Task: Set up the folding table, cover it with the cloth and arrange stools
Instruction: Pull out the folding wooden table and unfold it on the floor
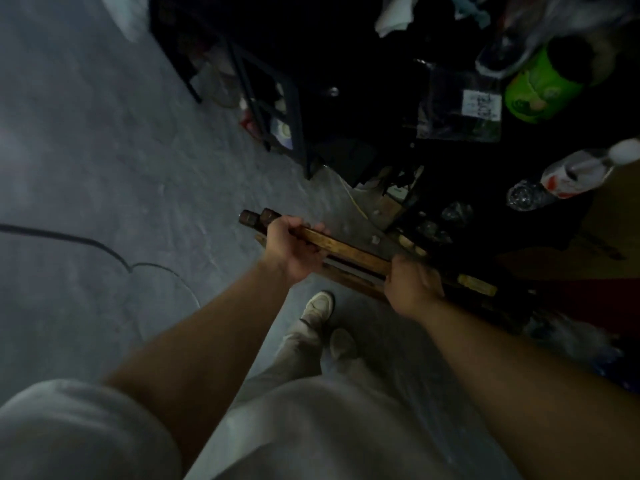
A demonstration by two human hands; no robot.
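Edgewise, the wooden folding table (pixel 349 252) hangs just beyond the white shoe (pixel 320 306); left hand (pixel 294 249) and right hand (pixel 412 285) curl their fingers round its top rail. Judged rigid and fairly heavy: grip the frame, hands apart.

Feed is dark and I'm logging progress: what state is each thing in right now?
folding table: folded, legs not opened, held in both hands.
left hand: grips the table near its leg ends.
right hand: grips the table's frame further along.
clear bottle: white cap on.
cable: lying loose on the floor.
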